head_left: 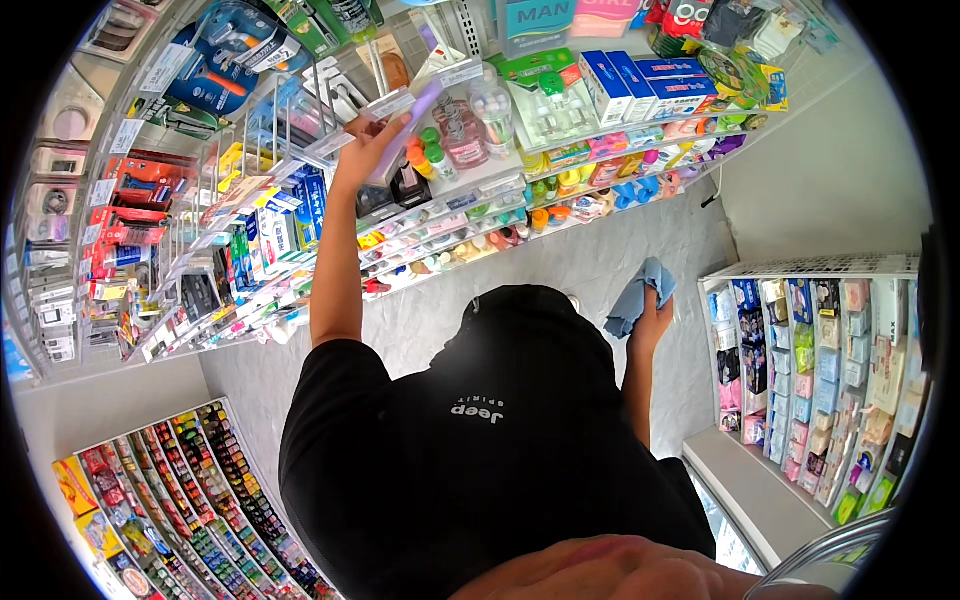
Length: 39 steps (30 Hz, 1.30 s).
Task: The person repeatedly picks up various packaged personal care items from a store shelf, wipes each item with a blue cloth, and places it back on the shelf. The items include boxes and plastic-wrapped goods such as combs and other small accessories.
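Note:
My left hand (364, 150) reaches into the shelving in front of me. Its fingers grip a long, light-purple packaged item (409, 124) among the hanging hooks and price-tag holders. Just right of that item stand small bottles with green and orange caps (431, 156), a pink bottle (463, 139) and a clear round container (493, 112). Down at my right side, my right hand (654, 322) holds a crumpled blue cloth (637, 298) above the grey floor.
Hanging razor packs (217, 82) and red blister packs (135, 195) fill hooks on the left. Blue-and-white boxes (637, 86) stand on the top shelf at right. Behind me are a rack of small colourful packs (195, 487) and a rack of tissue packs (814, 360). Grey floor (540, 259) lies between.

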Available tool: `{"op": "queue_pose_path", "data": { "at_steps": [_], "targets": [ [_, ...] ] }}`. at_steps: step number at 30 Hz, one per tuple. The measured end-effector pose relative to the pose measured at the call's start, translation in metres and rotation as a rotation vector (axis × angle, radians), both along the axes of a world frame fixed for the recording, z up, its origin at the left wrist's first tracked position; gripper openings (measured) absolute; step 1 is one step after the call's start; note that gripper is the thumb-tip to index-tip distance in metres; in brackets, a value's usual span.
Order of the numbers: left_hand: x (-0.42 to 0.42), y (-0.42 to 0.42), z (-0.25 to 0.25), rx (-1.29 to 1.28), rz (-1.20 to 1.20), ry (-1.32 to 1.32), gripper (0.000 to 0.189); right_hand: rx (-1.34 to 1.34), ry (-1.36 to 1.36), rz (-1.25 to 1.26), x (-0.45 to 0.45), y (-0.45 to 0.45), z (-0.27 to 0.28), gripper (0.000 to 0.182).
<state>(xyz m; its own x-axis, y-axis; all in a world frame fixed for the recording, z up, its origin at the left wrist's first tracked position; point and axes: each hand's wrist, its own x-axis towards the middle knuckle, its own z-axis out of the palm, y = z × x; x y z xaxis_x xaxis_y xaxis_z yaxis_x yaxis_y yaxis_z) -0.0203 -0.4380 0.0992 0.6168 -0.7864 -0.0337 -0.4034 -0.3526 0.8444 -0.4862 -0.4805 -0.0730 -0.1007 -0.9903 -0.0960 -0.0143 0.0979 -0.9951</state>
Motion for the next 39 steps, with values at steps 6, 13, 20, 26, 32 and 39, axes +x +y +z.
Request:
{"op": "queue_pose_path", "data": {
  "at_steps": [6,13,20,26,32,39],
  "targets": [
    [0.006,0.007,-0.036,-0.316,-0.205,0.342,0.041,0.024,0.019,0.019,0.002,0.002,0.009,0.028],
    [-0.033,0.015,-0.044,-0.409,-0.182,0.560,0.034,0.054,0.031,0.051,0.001,-0.004,0.005,0.029],
    [-0.099,0.031,-0.073,-0.363,-0.059,0.808,0.043,0.065,0.021,0.150,0.008,-0.014,0.007,0.030],
    [-0.178,0.044,-0.074,-0.355,0.000,1.160,0.044,0.120,-0.081,0.292,0.028,-0.028,0.024,0.033],
    [-0.219,0.035,-0.029,-0.475,0.051,1.040,0.037,0.184,-0.225,0.432,0.044,-0.050,0.044,0.032],
    [-0.246,0.023,0.018,-0.775,-0.117,1.140,0.041,0.168,-0.295,0.595,0.057,-0.077,0.055,0.036]
  ]
}}
